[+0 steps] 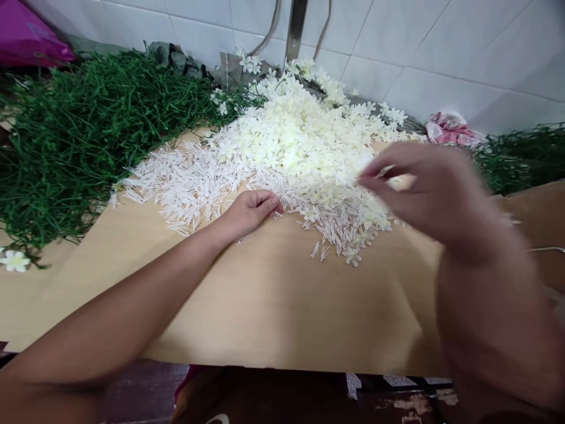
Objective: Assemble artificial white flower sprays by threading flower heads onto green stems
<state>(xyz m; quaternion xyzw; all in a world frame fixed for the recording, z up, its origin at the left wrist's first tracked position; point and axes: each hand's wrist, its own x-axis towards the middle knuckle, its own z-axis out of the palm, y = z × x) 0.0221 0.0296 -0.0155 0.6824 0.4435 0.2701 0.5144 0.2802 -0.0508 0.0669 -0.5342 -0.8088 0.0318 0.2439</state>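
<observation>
My left hand (258,209) rests at the front edge of a heap of thin white plastic stems (189,182), thumb pressed against the curled fingers. A tiny white bit shows by its fingertips, too small to name. My right hand (419,188), smeared by motion, is raised at the right side of a mound of pale cream artificial flowers (304,123). Its thumb and forefinger meet in a pinch; what lies between the tips is hidden. More flowers lie mixed among the stems, and a few loose stems (320,251) have strayed toward the front.
Green artificial stalks (97,123) pile up on the left, with more stalks (525,156) at far right. One white flower (15,260) lies at the left edge of the tan board (265,306). Behind are a tiled wall (397,47), a pink-white cloth (452,128) and a magenta bag (30,38).
</observation>
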